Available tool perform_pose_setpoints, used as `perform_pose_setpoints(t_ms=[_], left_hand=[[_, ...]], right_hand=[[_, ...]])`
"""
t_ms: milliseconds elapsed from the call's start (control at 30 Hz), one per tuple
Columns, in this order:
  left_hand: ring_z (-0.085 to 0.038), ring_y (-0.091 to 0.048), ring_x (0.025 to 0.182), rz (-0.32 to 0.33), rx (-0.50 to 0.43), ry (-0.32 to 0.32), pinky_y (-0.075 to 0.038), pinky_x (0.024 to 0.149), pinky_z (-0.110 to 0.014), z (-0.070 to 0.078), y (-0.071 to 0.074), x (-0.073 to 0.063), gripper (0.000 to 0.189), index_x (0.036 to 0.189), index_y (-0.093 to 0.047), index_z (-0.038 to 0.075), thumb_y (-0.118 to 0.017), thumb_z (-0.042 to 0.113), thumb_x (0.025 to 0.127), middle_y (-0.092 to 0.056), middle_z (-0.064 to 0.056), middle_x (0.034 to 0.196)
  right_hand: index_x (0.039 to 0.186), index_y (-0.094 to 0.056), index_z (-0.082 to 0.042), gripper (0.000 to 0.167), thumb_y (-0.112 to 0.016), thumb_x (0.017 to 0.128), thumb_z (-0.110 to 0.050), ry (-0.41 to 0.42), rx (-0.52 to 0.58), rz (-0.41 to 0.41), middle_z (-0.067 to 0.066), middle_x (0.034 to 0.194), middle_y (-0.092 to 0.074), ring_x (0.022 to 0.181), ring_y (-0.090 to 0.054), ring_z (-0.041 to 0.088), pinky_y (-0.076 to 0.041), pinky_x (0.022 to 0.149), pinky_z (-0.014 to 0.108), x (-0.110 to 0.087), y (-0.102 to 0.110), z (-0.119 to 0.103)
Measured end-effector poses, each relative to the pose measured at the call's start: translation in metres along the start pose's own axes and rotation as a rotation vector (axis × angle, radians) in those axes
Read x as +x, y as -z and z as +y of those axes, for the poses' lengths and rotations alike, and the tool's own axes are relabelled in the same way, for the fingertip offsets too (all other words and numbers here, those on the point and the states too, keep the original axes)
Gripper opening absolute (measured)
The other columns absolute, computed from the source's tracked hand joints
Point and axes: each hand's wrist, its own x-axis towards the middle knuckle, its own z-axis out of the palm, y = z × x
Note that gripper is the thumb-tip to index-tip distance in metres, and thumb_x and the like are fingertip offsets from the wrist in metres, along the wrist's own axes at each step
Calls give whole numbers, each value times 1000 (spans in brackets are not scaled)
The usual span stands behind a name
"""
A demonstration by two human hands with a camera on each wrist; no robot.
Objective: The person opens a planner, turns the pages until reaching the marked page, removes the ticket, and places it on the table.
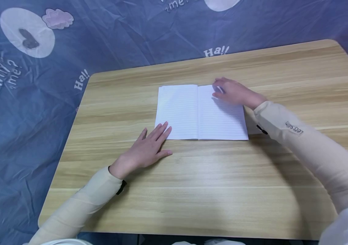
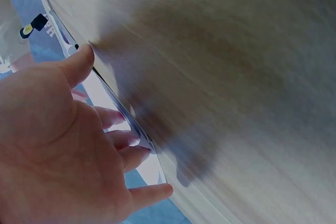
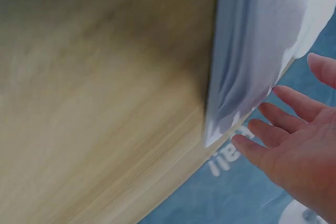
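An open notebook (image 1: 177, 109) with lined white pages lies flat near the middle of the table. At its lower left corner is my left hand (image 1: 145, 147), palm down, with straight, spread fingertips touching the page edge. My right hand (image 1: 233, 92) reaches over the upper part of the right page, its fingers loosely bent and nothing held in them. In the right wrist view, several page layers of the notebook (image 3: 257, 40) show beside the fingers (image 3: 273, 129) of that hand. The left wrist view shows the left palm (image 2: 63, 145) close to the notebook's edge.
The wood-grain table (image 1: 192, 190) has rounded corners. Blue printed cloth (image 1: 125, 34) hangs behind it and on the left. A pale strip (image 1: 253, 128) shows past the notebook's right edge, partly hidden by the right sleeve (image 1: 302, 143).
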Motion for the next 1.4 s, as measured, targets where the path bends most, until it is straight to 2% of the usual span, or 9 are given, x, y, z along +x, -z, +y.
perform_pose_setpoints(t_ms=[167, 467, 600, 700, 933, 1067, 1200, 1300, 1400], left_hand=[[-22, -3, 150, 1, 0, 2, -6, 115, -59, 0, -1, 0, 77, 159, -10, 13, -44, 51, 101, -2, -5, 164], [-21, -2, 150, 0, 18, 1, -6, 115, -59, -2, -2, 1, 78, 159, -9, 14, -44, 52, 101, -1, -4, 164], [-22, -2, 150, 5, 22, -1, -6, 115, -59, -3, -3, 1, 78, 159, -9, 14, -44, 52, 101, -1, -4, 164], [-22, -2, 150, 3, 20, 0, -6, 115, -59, -2, -3, 1, 78, 159, -9, 13, -44, 52, 101, -1, -4, 164], [-21, -1, 150, -3, 24, 6, -6, 116, -59, -3, -4, 1, 78, 159, -8, 14, -43, 53, 101, 0, -3, 164], [-21, -1, 150, -7, 26, 11, -7, 116, -59, -3, -4, 2, 78, 159, -7, 14, -43, 53, 101, 0, -4, 164], [-22, -2, 150, -6, 19, 10, -7, 115, -59, -2, -3, 1, 78, 159, -8, 14, -43, 53, 101, -1, -5, 164], [-22, -2, 150, -5, 18, 9, -8, 115, -59, -2, -2, 1, 78, 159, -9, 14, -44, 52, 101, -1, -5, 164], [-22, -2, 150, -6, 24, 10, -8, 115, -59, -2, -2, 1, 78, 159, -9, 14, -44, 52, 101, -1, -5, 164]], right_hand=[[137, -43, 16, 48, -52, 101, -15, -27, -7, 0, 38, 147, -31, 137, -28, 50, -20, 114, 55, 6, 3, 7], [138, -42, 16, 50, -50, 102, -17, -84, 0, -8, 36, 148, -30, 139, -25, 49, -19, 115, 54, 9, 6, 9], [136, -47, 13, 46, -51, 101, -16, -66, 13, 38, 34, 145, -37, 136, -33, 47, -23, 113, 53, 7, 7, 11], [132, -52, 11, 42, -53, 99, -15, -56, 41, 89, 32, 136, -49, 125, -46, 44, -32, 107, 54, 2, 9, 13], [130, -56, 6, 38, -57, 98, -14, -148, 156, 158, 29, 132, -53, 122, -47, 42, -33, 104, 54, -11, 20, 20], [127, -61, 1, 35, -60, 98, -19, -234, 271, 213, 20, 126, -59, 111, -52, 28, -41, 93, 38, -18, 23, 27], [131, -59, -2, 41, -67, 94, -17, -325, 490, 256, 0, 102, -65, 92, -57, 8, -46, 75, 18, -26, 23, 34], [139, -48, 3, 54, -69, 91, -9, -340, 670, 260, -14, 86, -64, 79, -60, -1, -50, 70, 15, -32, 21, 37], [144, -38, 9, 61, -67, 91, -4, -339, 789, 234, -17, 84, -66, 75, -64, -1, -53, 71, 17, -40, 18, 39]])
